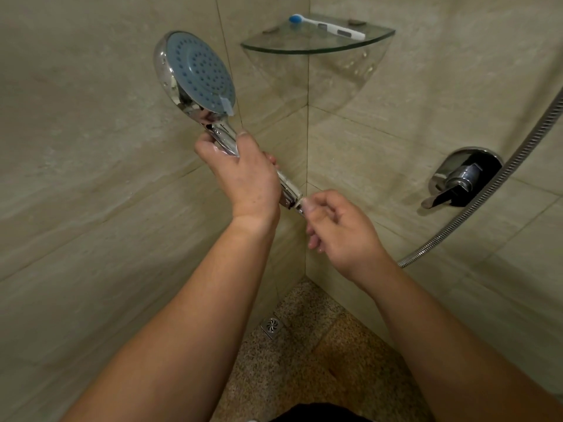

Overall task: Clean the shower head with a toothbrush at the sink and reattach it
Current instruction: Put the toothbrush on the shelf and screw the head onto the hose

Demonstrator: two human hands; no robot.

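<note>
The hose (499,175) end is hidden, perhaps behind the right hand (341,236).

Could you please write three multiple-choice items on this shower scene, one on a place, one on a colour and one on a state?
1. Where does the toothbrush lie?
A. on the glass corner shelf
B. on the floor by the drain
C. in the right hand

2. What colour is the shower head's spray face?
A. red
B. blue-grey
C. black

3. How is the shower head held?
A. lying on the floor
B. hanging on a wall bracket
C. gripped at its handle by the left hand

Answers:
1 A: the toothbrush rests on the glass corner shelf.
2 B: the shower head shows a blue-grey face.
3 C: the left hand wraps the handle; the right hand pinches its lower end.
</note>
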